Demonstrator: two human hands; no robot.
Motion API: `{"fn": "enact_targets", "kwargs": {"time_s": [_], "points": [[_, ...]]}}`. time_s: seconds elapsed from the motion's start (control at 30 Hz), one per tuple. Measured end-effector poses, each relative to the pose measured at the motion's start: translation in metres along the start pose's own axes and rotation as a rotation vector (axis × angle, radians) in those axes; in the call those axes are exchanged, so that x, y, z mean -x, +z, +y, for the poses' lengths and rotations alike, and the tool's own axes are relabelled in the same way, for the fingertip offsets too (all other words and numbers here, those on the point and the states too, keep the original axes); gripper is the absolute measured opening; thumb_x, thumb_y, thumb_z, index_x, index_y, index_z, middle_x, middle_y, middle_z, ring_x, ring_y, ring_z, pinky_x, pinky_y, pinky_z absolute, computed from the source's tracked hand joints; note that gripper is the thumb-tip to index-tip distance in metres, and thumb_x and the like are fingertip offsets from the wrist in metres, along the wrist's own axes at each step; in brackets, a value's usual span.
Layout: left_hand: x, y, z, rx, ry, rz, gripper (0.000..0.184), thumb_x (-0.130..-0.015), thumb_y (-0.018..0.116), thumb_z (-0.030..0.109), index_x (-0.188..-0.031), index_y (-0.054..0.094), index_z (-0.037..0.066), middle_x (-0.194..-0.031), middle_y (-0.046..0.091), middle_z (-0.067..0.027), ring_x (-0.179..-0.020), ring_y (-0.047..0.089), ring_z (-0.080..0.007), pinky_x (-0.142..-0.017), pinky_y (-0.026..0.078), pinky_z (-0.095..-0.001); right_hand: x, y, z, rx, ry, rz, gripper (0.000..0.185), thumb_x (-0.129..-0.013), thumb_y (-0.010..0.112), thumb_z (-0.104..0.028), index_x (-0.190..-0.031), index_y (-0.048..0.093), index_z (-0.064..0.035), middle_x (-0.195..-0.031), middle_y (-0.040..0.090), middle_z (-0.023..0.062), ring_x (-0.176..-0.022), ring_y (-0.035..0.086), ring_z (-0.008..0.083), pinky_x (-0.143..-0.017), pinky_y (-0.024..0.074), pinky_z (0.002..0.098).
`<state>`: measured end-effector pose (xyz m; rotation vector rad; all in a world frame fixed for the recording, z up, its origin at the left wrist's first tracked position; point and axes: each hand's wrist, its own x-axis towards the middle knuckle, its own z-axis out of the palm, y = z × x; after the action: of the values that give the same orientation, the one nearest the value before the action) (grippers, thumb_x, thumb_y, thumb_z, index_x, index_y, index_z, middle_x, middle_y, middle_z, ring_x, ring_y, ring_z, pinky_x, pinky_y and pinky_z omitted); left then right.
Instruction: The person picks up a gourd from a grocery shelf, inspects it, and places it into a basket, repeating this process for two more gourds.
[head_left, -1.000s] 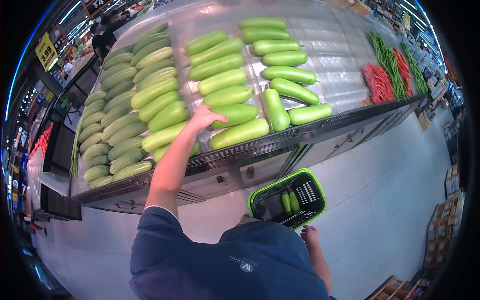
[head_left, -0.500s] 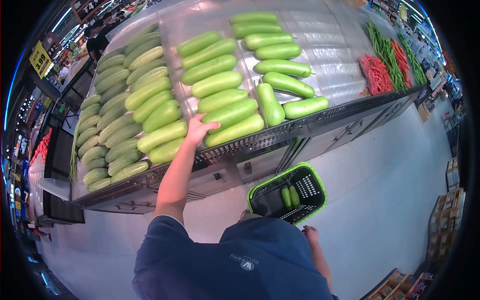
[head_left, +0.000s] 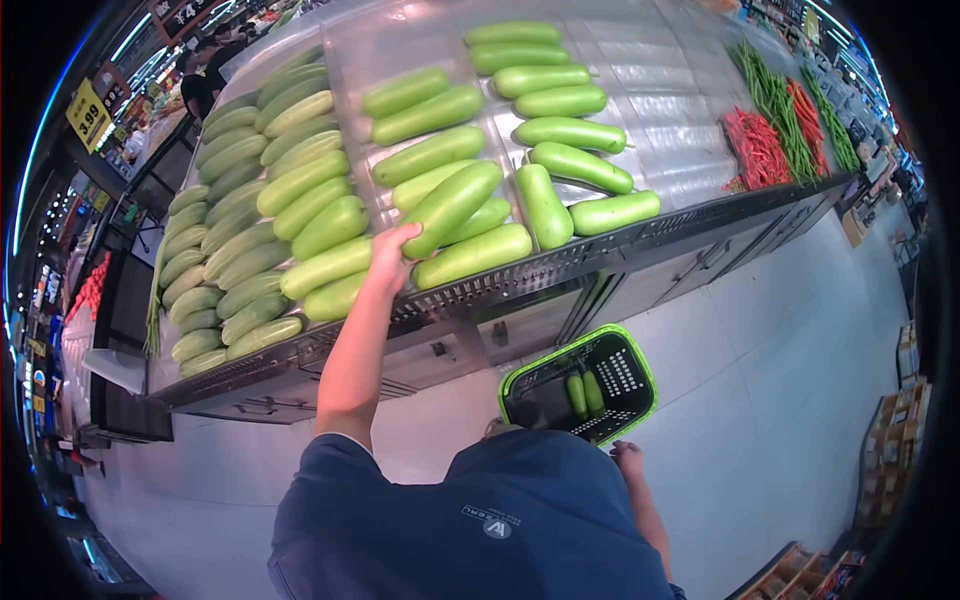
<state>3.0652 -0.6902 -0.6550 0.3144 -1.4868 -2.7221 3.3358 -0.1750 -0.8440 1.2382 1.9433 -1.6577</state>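
Observation:
My left hand [head_left: 392,258] is closed round the near end of a light-green gourd [head_left: 456,208], its thumb on top. The gourd is tilted, its far end lying over other gourds. Just beside it, a similar gourd [head_left: 474,256] rests along the stall's front edge. Low on the right, my right hand [head_left: 628,458] hangs with its fingers curled, near the basket's rim; I see nothing in it. A black shopping basket [head_left: 634,372] with a green rim stands on the floor, holding two slim green vegetables [head_left: 585,394].
Rows of darker gourds [head_left: 240,262] fill the stall's left side. Red chillies [head_left: 756,148] and long green beans [head_left: 775,95] lie at its right. A black perforated guard [head_left: 690,215] runs along the front edge. Wooden crates [head_left: 888,450] stand at the far right.
My left hand has raised and tilted a gourd from its row, exposing the gourds beneath and beside it. The right hand stays low near the basket. The view has shifted slightly.

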Motion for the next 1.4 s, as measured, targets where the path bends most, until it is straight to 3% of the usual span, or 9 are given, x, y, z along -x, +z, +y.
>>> {"fn": "enact_targets", "kwargs": {"time_s": [0.2, 0.37, 0.5, 0.63, 0.7, 0.8, 0.9, 1.2, 1.4], "points": [[0.019, 0.007, -0.005, -0.303, 0.192, 0.008, 0.049, -0.068, 0.076, 0.018, -0.105, 0.06, -0.009, -0.1, 0.061, -0.0149, -0.086, 0.06, -0.0239, -0.077, 0.05, -0.0358, -0.012, -0.001, -0.012, -0.062, -0.034, -0.037, 0.014, -0.087, 0.057, -0.015, -0.09, 0.057, -0.0016, -0.073, 0.059, 0.0079, -0.055, 0.055, 0.0149, -0.046, 0.0438, 0.0256], [0.081, 0.059, 0.013, -1.166, 0.96, 0.016, 0.069, -0.05, 0.084, 0.02, -0.11, 0.059, -0.003, -0.091, 0.051, -0.0096, -0.086, 0.05, -0.0232, -0.079, 0.045, -0.0346, 0.016, 0.008, -0.061, -0.223, -0.164, -0.174, 0.013, -0.09, 0.054, -0.014, -0.089, 0.06, -0.0025, -0.068, 0.054, 0.0026, -0.054, 0.049, 0.0115, -0.049, 0.0396, 0.0244], [0.113, 0.088, 0.004, -1.159, 1.292, -0.126, 0.072, -0.049, 0.085, 0.022, -0.11, 0.057, -0.002, -0.094, 0.052, -0.0117, -0.086, 0.051, -0.0264, -0.077, 0.045, -0.0357, 0.072, 0.029, -0.136, -0.249, -0.262, -0.346, 0.046, -0.1, 0.039, -0.038, -0.097, 0.064, 0.0003, -0.076, 0.063, 0.0044, -0.064, 0.057, 0.0126, -0.061, 0.0465, 0.0255], [0.137, 0.124, -0.013, -1.071, 1.309, -0.204, 0.072, -0.05, 0.085, 0.028, -0.109, 0.058, -0.004, -0.096, 0.052, -0.0114, -0.088, 0.051, -0.0253, -0.077, 0.045, -0.0344, 0.125, 0.051, -0.189, -0.22, -0.525, -0.737, 0.036, -0.1, 0.044, -0.026, -0.122, 0.056, 0.0003, -0.1, 0.066, 0.0084, -0.081, 0.062, 0.0126, -0.074, 0.0479, 0.026], [0.149, 0.141, -0.025, -1.047, 1.217, -0.254, 0.071, -0.052, 0.086, 0.023, -0.111, 0.057, -0.005, -0.099, 0.053, -0.0121, -0.087, 0.054, -0.0245, -0.077, 0.047, -0.0345, 0.146, 0.061, -0.204, -0.192, -0.636, -0.795, 0.04, -0.092, 0.056, -0.01, -0.131, 0.048, -0.0032, -0.116, 0.06, 0.0067, -0.098, 0.058, 0.0115, -0.083, 0.0455, 0.0246], [0.159, 0.155, -0.075, -0.098, 0.162, -0.446, 0.061, -0.072, 0.076, 0.018, -0.123, 0.051, -0.003, -0.112, 0.055, -0.0109, -0.102, 0.055, -0.024, -0.089, 0.044, -0.0336, 0.164, 0.068, -0.22, -0.299, -0.775, -0.822, 0.057, -0.087, 0.063, -0.008, -0.138, 0.039, -0.0038, -0.126, 0.054, 0.0066, -0.108, 0.053, 0.013, -0.089, 0.0417, 0.026], [0.178, 0.182, -0.092, 0.262, -0.226, -0.679, 0.057, -0.085, 0.065, 0.031, -0.128, 0.047, -0.001, -0.123, 0.053, -0.015, -0.112, 0.054, -0.0251, -0.096, 0.042, -0.0363, 0.162, 0.064, -0.226, -0.34, -1.005, -0.743, 0.069, -0.083, 0.07, -0.018, -0.139, 0.034, -0.0026, -0.134, 0.047, 0.008, -0.119, 0.047, 0.0158, -0.096, 0.0388, 0.03], [0.187, 0.183, -0.13, -0.018, -0.442, -0.783, 0.053, -0.094, 0.051, 0.037, -0.132, 0.044, 0.0, -0.128, 0.051, -0.0104, -0.124, 0.043, -0.02, -0.106, 0.031, -0.036, 0.176, 0.035, -0.223, -0.547, -0.599, -0.735, 0.061, -0.077, 0.072, -0.012, -0.129, 0.043, 0.0025, -0.118, 0.056, 0.0097, -0.109, 0.055, 0.018, -0.096, 0.0418, 0.0321], [0.179, 0.21, -0.089, -0.366, -0.3, -0.751, 0.058, -0.088, 0.059, 0.031, -0.133, 0.041, -0.001, -0.125, 0.051, -0.01, -0.117, 0.047, -0.0189, -0.101, 0.035, -0.0338, 0.166, 0.015, -0.207, -0.172, -0.825, -0.29, 0.066, -0.067, 0.075, -0.011, -0.124, 0.045, 0.0041, -0.112, 0.058, 0.0106, -0.104, 0.056, 0.0174, -0.092, 0.0443, 0.0315]]}}
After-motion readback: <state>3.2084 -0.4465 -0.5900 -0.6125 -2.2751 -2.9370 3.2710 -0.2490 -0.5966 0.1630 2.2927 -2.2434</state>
